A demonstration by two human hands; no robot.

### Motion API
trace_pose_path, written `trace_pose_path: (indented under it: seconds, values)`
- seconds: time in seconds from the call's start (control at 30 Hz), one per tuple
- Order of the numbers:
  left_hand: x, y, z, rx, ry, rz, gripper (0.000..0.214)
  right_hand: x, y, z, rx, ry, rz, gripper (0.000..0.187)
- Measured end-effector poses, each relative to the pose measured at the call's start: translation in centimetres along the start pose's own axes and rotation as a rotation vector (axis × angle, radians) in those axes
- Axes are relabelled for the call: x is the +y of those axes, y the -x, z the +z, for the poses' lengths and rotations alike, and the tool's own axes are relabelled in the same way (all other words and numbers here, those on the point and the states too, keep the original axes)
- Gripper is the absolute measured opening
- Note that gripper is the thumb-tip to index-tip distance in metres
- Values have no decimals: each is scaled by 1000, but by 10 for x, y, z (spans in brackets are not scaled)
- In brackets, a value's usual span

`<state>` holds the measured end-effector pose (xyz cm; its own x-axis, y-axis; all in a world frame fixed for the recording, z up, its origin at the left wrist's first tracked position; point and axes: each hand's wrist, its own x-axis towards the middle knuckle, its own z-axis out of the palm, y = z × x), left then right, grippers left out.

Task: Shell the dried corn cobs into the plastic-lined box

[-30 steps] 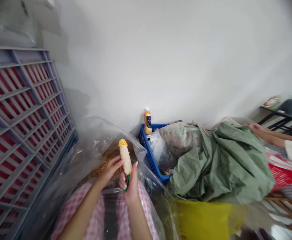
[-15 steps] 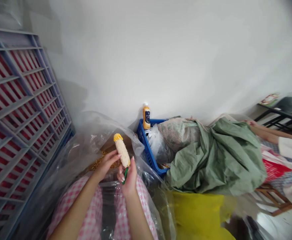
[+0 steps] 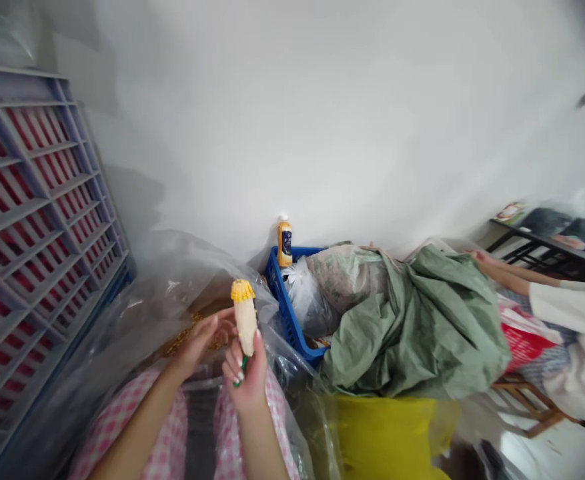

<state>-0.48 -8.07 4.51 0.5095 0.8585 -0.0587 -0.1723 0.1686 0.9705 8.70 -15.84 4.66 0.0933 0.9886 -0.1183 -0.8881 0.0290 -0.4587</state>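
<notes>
My right hand (image 3: 247, 370) is closed around the lower end of a corn cob (image 3: 245, 327), which stands nearly upright. Most of the cob is stripped pale, with a band of yellow kernels left at its top. A slim green thing, perhaps a tool handle, also shows in the right palm; the rest of it is hidden. Just left of the cob is my left hand (image 3: 199, 343), its fingers stretched out and partly behind the cob, gripping nothing that I can see. Loose corn kernels (image 3: 182, 341) lie below, inside a clear plastic bag (image 3: 122, 327) spread by my knees.
A tall plastic crate (image 3: 47, 200) stands at left. To the right, a blue basket (image 3: 292, 333) holds bags and an orange bottle (image 3: 285, 243). Beyond lies a green sack (image 3: 417, 327), with another person's arms (image 3: 512, 270) behind it. Something yellow (image 3: 382, 433) sits in front.
The cob has turned more upright in my right hand. My left hand has drawn away from the cob and its fingers have straightened. The whole view has shifted slightly.
</notes>
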Motion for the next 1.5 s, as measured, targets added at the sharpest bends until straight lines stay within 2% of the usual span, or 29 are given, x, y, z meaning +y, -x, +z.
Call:
trace_pose_path:
  seconds: [0.1,0.37,0.57,0.8,1.2,1.5]
  values:
    - [0,-3,-1,0,-11,9,57,-5,3,-1,-15,-51,-60,46]
    - [6,-5,9,56,-141,-14,53,-8,5,-12,35,-258,-221,39]
    - [4,-7,9,81,-157,-15,53,-9,4,-17,-16,-418,-300,36]
    - [3,-8,11,86,-201,6,48,-7,5,-20,-9,-329,-280,41]
    - [-9,-11,2,10,-212,-31,43,-3,4,-23,-80,-313,-248,46]
    - [-12,-15,0,19,-277,-56,49,1,0,-30,-106,-232,-228,49]
